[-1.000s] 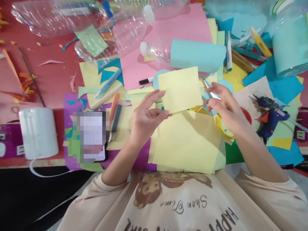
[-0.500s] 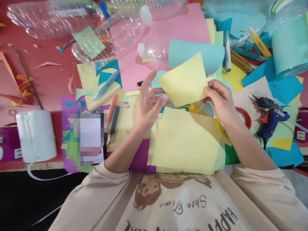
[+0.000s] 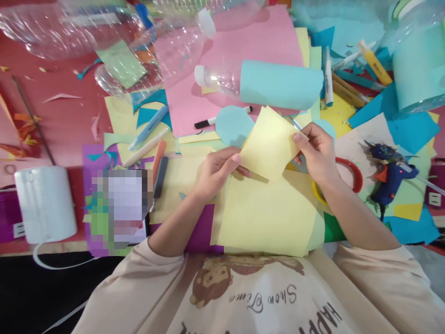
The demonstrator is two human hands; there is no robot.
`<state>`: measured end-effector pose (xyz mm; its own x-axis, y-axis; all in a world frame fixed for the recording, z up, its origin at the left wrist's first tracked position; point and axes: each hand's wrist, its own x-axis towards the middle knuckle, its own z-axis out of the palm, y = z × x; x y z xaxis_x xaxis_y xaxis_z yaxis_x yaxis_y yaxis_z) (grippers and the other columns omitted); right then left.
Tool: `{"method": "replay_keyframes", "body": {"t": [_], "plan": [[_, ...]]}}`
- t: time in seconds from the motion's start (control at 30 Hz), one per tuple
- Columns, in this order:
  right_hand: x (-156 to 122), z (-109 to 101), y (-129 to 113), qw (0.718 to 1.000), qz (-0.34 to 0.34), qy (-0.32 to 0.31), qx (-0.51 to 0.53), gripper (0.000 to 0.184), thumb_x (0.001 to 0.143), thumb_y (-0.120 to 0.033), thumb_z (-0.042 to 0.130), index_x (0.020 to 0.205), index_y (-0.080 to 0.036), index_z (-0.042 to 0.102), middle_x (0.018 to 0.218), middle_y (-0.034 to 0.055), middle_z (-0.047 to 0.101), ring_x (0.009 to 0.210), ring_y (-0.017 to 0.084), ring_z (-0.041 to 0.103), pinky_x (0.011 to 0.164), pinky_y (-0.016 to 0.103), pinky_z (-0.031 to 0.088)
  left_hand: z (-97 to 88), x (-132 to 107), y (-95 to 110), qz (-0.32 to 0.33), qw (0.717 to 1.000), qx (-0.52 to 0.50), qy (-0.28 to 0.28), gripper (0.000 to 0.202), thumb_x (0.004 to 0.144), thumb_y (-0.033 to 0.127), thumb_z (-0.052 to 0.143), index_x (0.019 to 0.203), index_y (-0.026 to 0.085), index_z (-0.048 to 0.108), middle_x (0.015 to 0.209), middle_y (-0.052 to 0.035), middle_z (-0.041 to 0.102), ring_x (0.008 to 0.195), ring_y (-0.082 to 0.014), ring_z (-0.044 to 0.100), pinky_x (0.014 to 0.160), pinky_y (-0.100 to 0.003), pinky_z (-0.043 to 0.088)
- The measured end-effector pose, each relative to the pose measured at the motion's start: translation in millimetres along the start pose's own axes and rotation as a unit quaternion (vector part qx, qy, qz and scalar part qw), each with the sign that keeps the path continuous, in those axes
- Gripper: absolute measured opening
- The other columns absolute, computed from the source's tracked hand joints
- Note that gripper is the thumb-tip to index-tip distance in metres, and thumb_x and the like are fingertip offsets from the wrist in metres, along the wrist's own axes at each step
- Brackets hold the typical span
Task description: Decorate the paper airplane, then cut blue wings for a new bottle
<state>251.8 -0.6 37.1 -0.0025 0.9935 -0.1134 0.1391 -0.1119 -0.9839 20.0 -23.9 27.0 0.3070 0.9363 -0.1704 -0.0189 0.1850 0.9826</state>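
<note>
A small four-sided piece of pale yellow paper [image 3: 268,146] is held up between my two hands. My left hand [image 3: 222,169] pinches its left corner between thumb and fingers. At the right corner, my right hand [image 3: 315,150] grips it the same way. Below lies a larger sheet of pale yellow paper [image 3: 266,218] on a stack close to my body. Just behind the held piece rests a light blue paper circle [image 3: 233,124], partly covering a black-and-white marker [image 3: 206,123]. Scissors with red and yellow handles [image 3: 353,174] lie partly hidden by my right hand and wrist.
A clear bottle wrapped in light blue paper [image 3: 280,84] lies on pink paper [image 3: 184,109]. To the right is a blue glue gun [image 3: 391,178]. Markers [image 3: 149,126] and a blurred-out phone lie left, beside a white case [image 3: 45,204]. Another wrapped bottle [image 3: 420,69] stands far right.
My left hand has gone from spread fingers to pinching the paper's left corner. The paper has turned and come down slightly toward me, uncovering more of the blue circle and the marker.
</note>
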Motion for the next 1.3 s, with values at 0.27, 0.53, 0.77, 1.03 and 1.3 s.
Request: {"method": "replay_keyframes", "body": {"t": [0.27, 0.53, 0.77, 1.03, 1.3], "plan": [[-1.6, -2.6, 4.5, 0.999, -0.025, -0.005, 0.026, 0.043, 0.083, -0.065, 0.055, 0.07, -0.025, 0.05, 0.057, -0.0041, 0.047, 0.045, 0.009, 0.046, 0.04, 0.024, 0.038, 2.8, 3.6, -5.4, -0.056, 0.997, 0.017, 0.049, 0.066, 0.079, 0.077, 0.047, 0.059, 0.017, 0.065, 0.053, -0.0066, 0.068, 0.061, -0.0226, 0.072, 0.056, -0.031, 0.059], [-3.4, -1.9, 5.3, 0.993, -0.054, -0.062, 0.085, 0.033, 0.091, -0.048, 0.054, 0.12, -0.033, 0.062, 0.101, -0.0002, 0.07, 0.082, 0.014, 0.066, 0.069, 0.03, 0.055, 0.2, 9.6, -9.1, -0.034, 0.987, -0.032, 0.152, 0.051, 0.08, 0.063, 0.059, 0.06, 0.016, 0.063, 0.055, -0.0034, 0.067, 0.051, -0.0152, 0.066, 0.051, -0.026, 0.055], [-4.2, -4.1, 2.2, 0.989, -0.133, -0.07, -0.007, 0.017, 0.089, -0.038, 0.059, 0.093, -0.033, 0.075, 0.098, 0.0015, 0.068, 0.09, 0.017, 0.064, 0.081, 0.035, 0.054, -2.7, 5.5, -5.0, 0.037, 0.99, 0.031, 0.129, 0.023, 0.078, 0.042, 0.072, 0.087, 0.022, 0.077, 0.078, -0.0014, 0.073, 0.066, -0.0128, 0.064, 0.058, -0.023, 0.051], [-6.9, -5.1, 2.3, 0.984, -0.089, -0.152, -0.019, 0.018, 0.087, -0.031, 0.065, 0.103, -0.031, 0.073, 0.104, 0.0024, 0.062, 0.092, 0.015, 0.06, 0.075, 0.028, 0.053, 0.8, 3.1, 5.1, 0.065, 0.991, 0.08, 0.09, 0.024, 0.076, 0.021, 0.068, 0.099, 0.022, 0.075, 0.094, -0.0026, 0.072, 0.07, -0.0107, 0.059, 0.058, -0.021, 0.046], [-10.3, -2.0, -0.8, 0.98, -0.064, -0.183, -0.044, 0.022, 0.084, -0.03, 0.067, 0.106, -0.028, 0.071, 0.093, 0.0011, 0.062, 0.08, 0.011, 0.059, 0.066, 0.024, 0.052, -1.8, -0.8, 1.1, 0.053, 0.996, 0.074, 0.001, 0.04, 0.08, 0.022, 0.063, 0.119, 0.028, 0.067, 0.125, -0.0014, 0.067, 0.113, -0.021, 0.062, 0.092, -0.032, 0.052]]}}
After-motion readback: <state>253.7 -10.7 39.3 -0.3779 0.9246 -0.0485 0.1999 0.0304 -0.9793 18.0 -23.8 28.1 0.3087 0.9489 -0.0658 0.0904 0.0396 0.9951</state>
